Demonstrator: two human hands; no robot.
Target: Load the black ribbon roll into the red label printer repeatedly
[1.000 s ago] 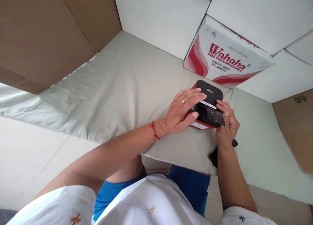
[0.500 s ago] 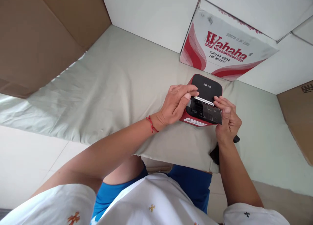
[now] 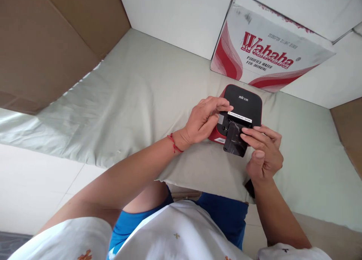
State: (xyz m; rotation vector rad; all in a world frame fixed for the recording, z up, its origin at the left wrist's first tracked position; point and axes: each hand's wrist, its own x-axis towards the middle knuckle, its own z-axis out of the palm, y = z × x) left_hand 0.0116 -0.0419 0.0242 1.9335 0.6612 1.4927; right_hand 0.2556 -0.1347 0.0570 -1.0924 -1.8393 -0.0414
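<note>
A compact red and black printer-like device [image 3: 240, 101] with white lettering on its lid rests on the cloth. My left hand [image 3: 202, 120] is closed on its left side, fingertips on the top and thumb near the front corner. A dark glossy flap [image 3: 235, 141] with pale streaks tilts out over the device's front edge. The index and middle fingertips of my right hand [image 3: 264, 149] touch the flap's right side, while the thumb stays apart. A white label strip [image 3: 240, 117] crosses the top. The front label is partly covered by the flap.
Behind the device stands a white and red water carton [image 3: 271, 56] against white boxes. Brown cardboard [image 3: 56, 45] rises at the left, with another brown box [image 3: 350, 128] at the right. A black object [image 3: 250, 188] lies partly behind my right wrist, near the cloth's front edge.
The dark flap has swung out toward me and now hangs over the front edge. My right fingers have shifted down onto it. My left hand has stayed nearly in place.
</note>
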